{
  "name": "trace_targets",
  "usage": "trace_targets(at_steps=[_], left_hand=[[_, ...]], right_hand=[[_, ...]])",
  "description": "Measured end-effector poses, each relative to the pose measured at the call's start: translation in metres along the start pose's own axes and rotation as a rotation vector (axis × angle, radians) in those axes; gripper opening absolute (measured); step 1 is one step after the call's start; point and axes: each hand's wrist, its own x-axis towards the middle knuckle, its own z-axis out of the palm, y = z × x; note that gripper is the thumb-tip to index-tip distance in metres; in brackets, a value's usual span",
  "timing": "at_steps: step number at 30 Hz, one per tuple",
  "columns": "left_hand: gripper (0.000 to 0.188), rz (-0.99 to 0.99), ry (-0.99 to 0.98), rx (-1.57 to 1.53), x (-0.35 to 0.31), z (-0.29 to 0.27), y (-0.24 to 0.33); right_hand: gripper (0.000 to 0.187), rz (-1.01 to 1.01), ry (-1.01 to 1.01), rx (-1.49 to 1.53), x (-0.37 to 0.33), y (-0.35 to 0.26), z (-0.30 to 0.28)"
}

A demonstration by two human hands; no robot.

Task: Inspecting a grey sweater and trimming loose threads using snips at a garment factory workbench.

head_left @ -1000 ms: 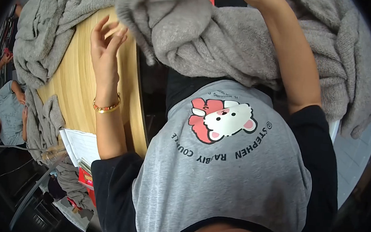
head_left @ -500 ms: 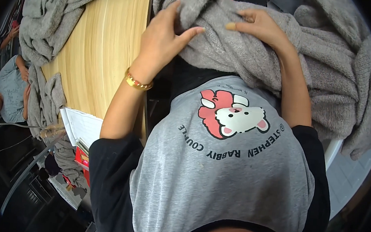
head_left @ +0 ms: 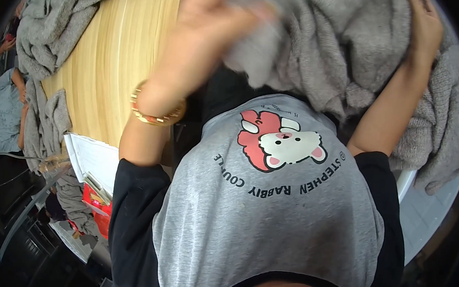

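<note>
A bunched, fuzzy grey knit piece (head_left: 334,49) lies across my lap and rises toward the top edge; its exact kind cannot be made out. At its left side is my left hand (head_left: 218,18), smeared by motion, the thumb side over the fabric. A gold bangle (head_left: 159,105) circles that wrist. My right hand (head_left: 426,29) grips the knit's right edge near the top of the view, its fingers partly cut off by the frame. Folds hang down between the two hands, in front of my grey shirt.
A wooden tabletop (head_left: 123,54) stands to the left, with more grey knits (head_left: 49,37) along its far side. White papers (head_left: 96,157) and a red box (head_left: 97,198) lie at its near end. Another person (head_left: 7,107) sits far left. More grey knit (head_left: 442,117) hangs over a white surface (head_left: 434,213) at right.
My right hand has moved right and up, with the knit spreading that way. My left hand has lifted toward the top and blurred. The fabric's folds have been rearranged.
</note>
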Motion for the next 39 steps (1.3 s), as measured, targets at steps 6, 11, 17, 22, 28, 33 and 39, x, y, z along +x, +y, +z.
trace_targets(at_steps=[6, 11, 17, 22, 28, 33, 39], left_hand=[[0.021, 0.137, -0.631, 0.717, -0.012, 0.088, -0.107], [0.022, 0.078, -0.761, 0.794, -0.018, 0.085, -0.122], [0.034, -0.283, 0.012, 0.989, 0.031, -0.021, -0.102], [0.063, -0.534, 0.787, 0.572, 0.031, -0.07, -0.211], [0.06, -0.595, 0.712, -0.196, 0.071, -0.039, -0.196], [0.018, -0.23, 0.684, -0.439, 0.113, -0.045, -0.146], [0.023, 0.157, 0.303, -0.308, 0.116, -0.088, 0.021]], right_hand=[[0.032, 0.066, -0.249, -0.313, -0.048, 0.007, 0.05], [0.05, -0.117, -0.797, -0.991, -0.101, 0.056, 0.084], [0.054, -0.236, -0.805, -1.022, -0.112, 0.118, 0.053], [0.04, 0.039, -0.968, -0.715, -0.102, 0.103, 0.06], [0.023, 0.254, -0.826, -0.288, -0.093, 0.06, 0.043], [0.025, 0.145, -0.454, -0.077, -0.075, 0.015, -0.015], [0.02, -0.257, -0.044, 0.395, -0.064, -0.046, -0.065]])
